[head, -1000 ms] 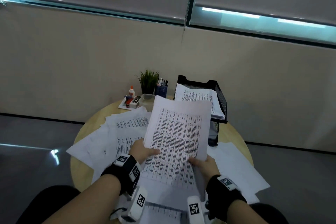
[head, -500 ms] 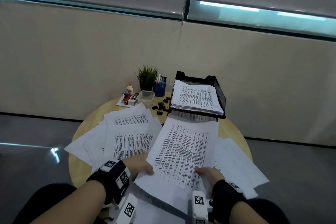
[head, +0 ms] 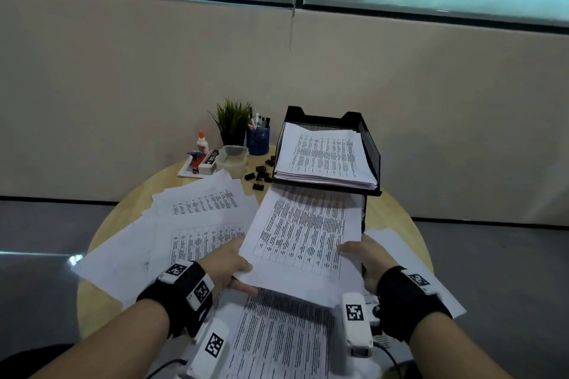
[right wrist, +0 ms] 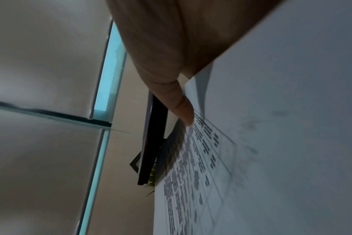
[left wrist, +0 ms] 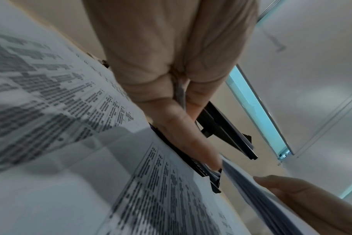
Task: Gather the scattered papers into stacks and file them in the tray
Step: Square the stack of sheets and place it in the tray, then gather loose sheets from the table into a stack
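Both hands hold one stack of printed papers (head: 304,237) flat and low over the round table (head: 391,212). My left hand (head: 229,264) grips its near left edge, thumb on top. My right hand (head: 366,255) grips its near right edge. The stack's far end reaches under the upper level of the black mesh tray (head: 371,148), into the lower level. The upper level holds a pile of printed sheets (head: 323,157). In the left wrist view the left hand's fingers (left wrist: 183,127) pinch the stack (left wrist: 249,182). The right wrist view shows a thumb (right wrist: 183,109) on the stack (right wrist: 251,143).
Loose papers (head: 191,224) lie spread over the table's left and front, more sheets (head: 397,243) at the right. Behind stand a potted plant (head: 232,120), a blue pen cup (head: 258,138), a glue bottle (head: 201,141), a clear tub (head: 234,160) and several black binder clips (head: 260,175).
The stack has come down from a raised, tilted hold and moved forward, so its far end now sits under the tray's upper level. Both hands moved forward with it.
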Demonstrator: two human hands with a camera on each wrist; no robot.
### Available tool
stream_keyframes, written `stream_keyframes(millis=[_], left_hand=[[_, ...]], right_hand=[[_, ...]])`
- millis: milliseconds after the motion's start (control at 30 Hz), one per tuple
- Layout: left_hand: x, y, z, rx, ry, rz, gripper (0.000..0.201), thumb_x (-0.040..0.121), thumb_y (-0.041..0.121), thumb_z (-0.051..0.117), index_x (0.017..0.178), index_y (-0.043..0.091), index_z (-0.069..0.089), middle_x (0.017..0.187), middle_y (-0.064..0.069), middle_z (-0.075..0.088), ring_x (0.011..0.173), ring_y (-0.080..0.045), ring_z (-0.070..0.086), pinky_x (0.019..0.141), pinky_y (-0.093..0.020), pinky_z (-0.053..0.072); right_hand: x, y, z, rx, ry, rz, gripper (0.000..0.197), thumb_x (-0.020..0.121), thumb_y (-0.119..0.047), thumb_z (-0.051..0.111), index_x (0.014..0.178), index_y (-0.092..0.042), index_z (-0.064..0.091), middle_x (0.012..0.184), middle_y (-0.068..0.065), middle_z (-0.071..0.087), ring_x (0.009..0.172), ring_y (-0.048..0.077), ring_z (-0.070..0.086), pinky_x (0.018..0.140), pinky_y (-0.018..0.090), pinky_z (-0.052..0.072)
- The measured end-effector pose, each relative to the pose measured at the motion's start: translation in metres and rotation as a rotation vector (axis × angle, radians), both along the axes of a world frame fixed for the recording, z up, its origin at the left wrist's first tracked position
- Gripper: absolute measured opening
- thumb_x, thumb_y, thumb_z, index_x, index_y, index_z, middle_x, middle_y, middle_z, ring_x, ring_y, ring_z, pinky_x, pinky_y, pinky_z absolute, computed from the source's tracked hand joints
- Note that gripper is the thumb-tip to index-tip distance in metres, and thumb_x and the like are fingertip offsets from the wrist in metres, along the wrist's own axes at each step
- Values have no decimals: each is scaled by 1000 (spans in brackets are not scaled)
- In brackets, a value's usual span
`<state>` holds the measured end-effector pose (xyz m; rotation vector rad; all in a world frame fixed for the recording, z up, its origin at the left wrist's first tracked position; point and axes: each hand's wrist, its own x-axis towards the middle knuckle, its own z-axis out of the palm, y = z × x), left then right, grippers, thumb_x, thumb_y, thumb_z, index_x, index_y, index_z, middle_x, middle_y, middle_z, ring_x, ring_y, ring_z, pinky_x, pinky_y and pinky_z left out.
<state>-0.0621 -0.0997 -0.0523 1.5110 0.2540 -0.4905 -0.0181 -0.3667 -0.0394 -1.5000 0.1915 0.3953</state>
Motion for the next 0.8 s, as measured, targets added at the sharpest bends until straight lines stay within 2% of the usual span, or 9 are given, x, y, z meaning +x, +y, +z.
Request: stream_keyframes(millis=[67, 133, 233, 333, 433, 500, 567, 667, 800], left_hand=[[14, -6, -2, -30, -4, 20, 55, 89, -16, 41, 133, 16, 43, 134, -10, 52, 105, -33, 62, 58, -35, 59], [31, -13, -4, -38, -17, 44, 53, 90, -16, 40, 133, 15, 43, 133, -11, 52, 102, -31, 62, 58, -34, 60], [57, -20, -8, -69, -31, 62, 51, 92, -14, 41, 132, 15, 43, 132, -10, 54, 95, -25, 65, 60, -34, 60], [86, -26, -13, -123, -43, 81, 48, 93, -12, 41, 132, 15, 44, 132, -11, 55, 95, -27, 66, 65, -38, 60], [115, -37, -16, -151, -89, 137, 41, 93, -10, 45, 125, 15, 49, 133, -13, 53, 103, -34, 64, 72, -43, 59], [130, -47, -14, -144, -150, 173, 37, 93, -9, 46, 114, 21, 53, 125, -2, 55, 109, -33, 59, 72, -39, 59], [145, -55, -11, -141, -194, 183, 44, 92, -12, 45, 117, 23, 50, 121, 6, 53, 114, -28, 54, 70, -32, 60], [166, -61, -14, -86, -196, 213, 52, 89, -18, 41, 133, 11, 41, 131, -5, 47, 114, -27, 51, 68, -28, 60], [178, -66, -24, 81, -218, 285, 40, 87, -18, 45, 121, 4, 47, 112, -10, 56, 103, -29, 56, 61, -27, 58]], right_hand=[[0, -3, 7, -106, -14, 62, 20, 88, 13, 43, 93, -3, 54, 88, 17, 57, 65, 19, 52, 56, 28, 53], [2, -8, 8, -153, 9, 115, 24, 86, 11, 40, 92, -11, 49, 83, 8, 51, 62, 18, 53, 44, 25, 44], [13, -17, 3, -223, 25, 123, 36, 87, 5, 43, 116, -16, 46, 105, 10, 60, 71, 30, 67, 45, 25, 47], [38, -28, -5, -298, -68, 21, 31, 87, 10, 46, 112, -9, 47, 84, 14, 59, 49, 21, 60, 43, 25, 39], [66, -34, -13, -344, -192, -93, 35, 89, 7, 49, 121, -6, 52, 69, 16, 62, 44, 19, 52, 43, 26, 38], [84, -37, -18, -377, -269, -184, 29, 90, 5, 50, 113, -11, 56, 56, 9, 60, 40, 17, 48, 46, 28, 38], [101, -40, -21, -414, -308, -258, 22, 89, 5, 50, 104, -9, 60, 45, 0, 56, 41, 20, 46, 51, 31, 38], [122, -43, -30, -498, -313, -274, 15, 83, 7, 47, 84, -1, 59, 39, 1, 52, 40, 23, 43, 53, 34, 38], [137, -41, -44, -623, -304, -271, 16, 80, 2, 49, 77, -5, 63, 56, 18, 62, 51, 28, 55, 60, 39, 48]])
